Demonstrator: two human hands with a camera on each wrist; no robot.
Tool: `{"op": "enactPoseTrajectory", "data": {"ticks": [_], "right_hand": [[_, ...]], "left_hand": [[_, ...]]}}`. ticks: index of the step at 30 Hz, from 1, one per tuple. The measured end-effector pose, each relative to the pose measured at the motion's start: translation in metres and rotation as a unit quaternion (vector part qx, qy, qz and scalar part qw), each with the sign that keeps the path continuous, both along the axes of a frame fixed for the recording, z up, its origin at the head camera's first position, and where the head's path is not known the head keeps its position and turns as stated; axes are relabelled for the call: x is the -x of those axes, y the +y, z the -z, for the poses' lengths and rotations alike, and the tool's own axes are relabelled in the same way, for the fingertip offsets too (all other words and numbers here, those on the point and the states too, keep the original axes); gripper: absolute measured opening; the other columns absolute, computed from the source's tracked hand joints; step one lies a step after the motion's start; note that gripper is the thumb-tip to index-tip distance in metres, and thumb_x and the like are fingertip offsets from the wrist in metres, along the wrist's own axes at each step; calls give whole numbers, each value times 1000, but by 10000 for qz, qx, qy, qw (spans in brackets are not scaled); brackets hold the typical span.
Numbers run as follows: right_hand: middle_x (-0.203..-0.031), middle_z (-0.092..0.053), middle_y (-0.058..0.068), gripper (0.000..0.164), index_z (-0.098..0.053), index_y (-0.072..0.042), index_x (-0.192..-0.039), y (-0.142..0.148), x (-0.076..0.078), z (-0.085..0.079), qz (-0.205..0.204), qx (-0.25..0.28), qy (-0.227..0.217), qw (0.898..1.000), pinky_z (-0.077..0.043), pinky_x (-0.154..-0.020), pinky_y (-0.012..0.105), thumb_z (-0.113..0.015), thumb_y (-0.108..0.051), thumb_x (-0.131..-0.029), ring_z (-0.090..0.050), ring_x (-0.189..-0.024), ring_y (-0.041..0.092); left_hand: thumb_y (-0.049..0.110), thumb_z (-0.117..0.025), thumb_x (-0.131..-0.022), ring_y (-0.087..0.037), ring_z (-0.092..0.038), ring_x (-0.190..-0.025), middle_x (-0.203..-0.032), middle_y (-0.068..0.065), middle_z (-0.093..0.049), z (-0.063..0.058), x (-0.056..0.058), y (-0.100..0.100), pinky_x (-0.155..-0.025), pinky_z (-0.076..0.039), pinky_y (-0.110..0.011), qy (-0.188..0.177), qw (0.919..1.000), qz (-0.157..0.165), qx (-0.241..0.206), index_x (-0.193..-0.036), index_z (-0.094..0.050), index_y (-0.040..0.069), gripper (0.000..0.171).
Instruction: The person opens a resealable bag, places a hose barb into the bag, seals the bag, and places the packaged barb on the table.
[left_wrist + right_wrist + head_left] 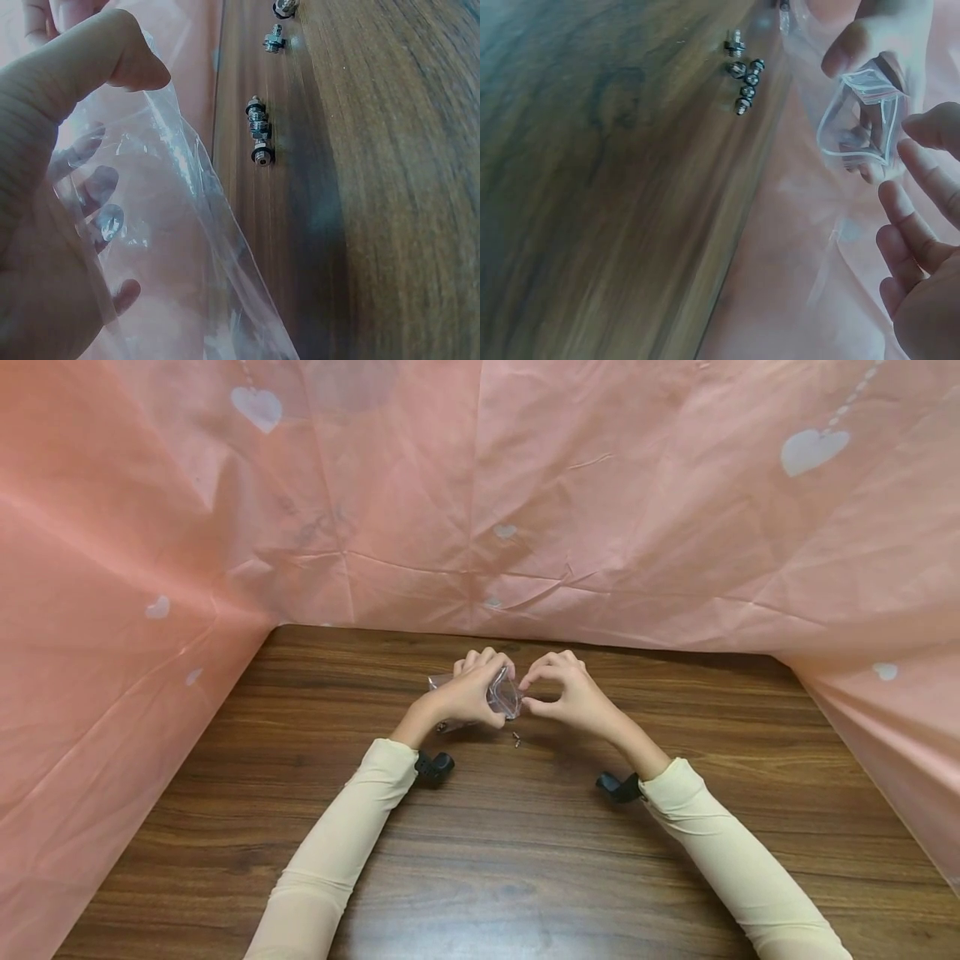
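A clear zip bag is gripped by my left hand, its thumb on one side and the fingers behind the film. In the right wrist view the bag's mouth gapes toward my right hand. That hand's thumb and forefinger stand slightly apart at the bag's rim; nothing is clearly seen between them. Small metal fittings with black rings lie on the table beside the bag, and the right wrist view shows them clustered. A dark metal piece shows at the bag's lower corner; whether it is inside cannot be told.
The brown wood-grain table runs back to a pink sheet with white hearts, which also hangs at both sides. Black straps with cameras are on both wrists, the right wrist camera near the table.
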State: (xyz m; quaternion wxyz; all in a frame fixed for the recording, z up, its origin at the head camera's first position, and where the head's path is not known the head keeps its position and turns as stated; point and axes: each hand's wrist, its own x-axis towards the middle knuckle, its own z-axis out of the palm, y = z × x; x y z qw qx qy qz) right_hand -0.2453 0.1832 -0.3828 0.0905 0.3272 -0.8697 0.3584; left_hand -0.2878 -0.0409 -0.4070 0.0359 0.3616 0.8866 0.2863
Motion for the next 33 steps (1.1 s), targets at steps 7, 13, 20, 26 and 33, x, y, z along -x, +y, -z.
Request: {"op": "enactPoseTrajectory", "data": {"ticks": [7,13,20,26,33], "right_hand": [[-107,-70,10,20,-77,-10,-97,7,-1,6,-135,-132,-149,9997,-26,-87,41,-83,-6,-78,-50,-103,28],[-107,-71,9,19,-77,-10,-97,13,-5,14,-262,-271,-339,9987,-26,-88,42,-83,-9,-79,-51,-103,28],[-106,-71,7,22,-78,-9,-100,12,-10,23,-333,-523,-388,9973,-26,-87,40,-83,-11,-79,-50,-101,25],[-104,-69,4,23,-79,-12,-102,8,-13,29,-437,-773,-438,9951,-26,-87,40,-83,-14,-80,-48,-99,21],[-98,-68,2,22,-79,-14,-102,4,-15,32,-604,-1062,-397,9917,-27,-85,39,-81,-14,-80,-46,-96,20]], "left_hand": [[21,-85,-63,-24,-36,-103,-114,-4,-46,-1,1,0,-92,-27,-41,7,10000,-27,4,-120,-48,18,68],[22,-86,-63,-25,-37,-104,-114,-5,-47,0,1,-1,-92,-27,-41,58,10000,-74,32,-119,-48,18,68],[22,-86,-64,-25,-37,-104,-114,-4,-47,0,0,-1,-93,-28,-41,77,9999,-92,73,-120,-48,19,68],[22,-85,-64,-25,-37,-105,-114,-4,-47,1,0,-1,-95,-28,-43,70,9999,-89,40,-119,-48,19,67],[22,-85,-65,-25,-37,-106,-114,-4,-47,1,2,-2,-97,-28,-44,31,9999,-89,43,-119,-47,19,66]]}}
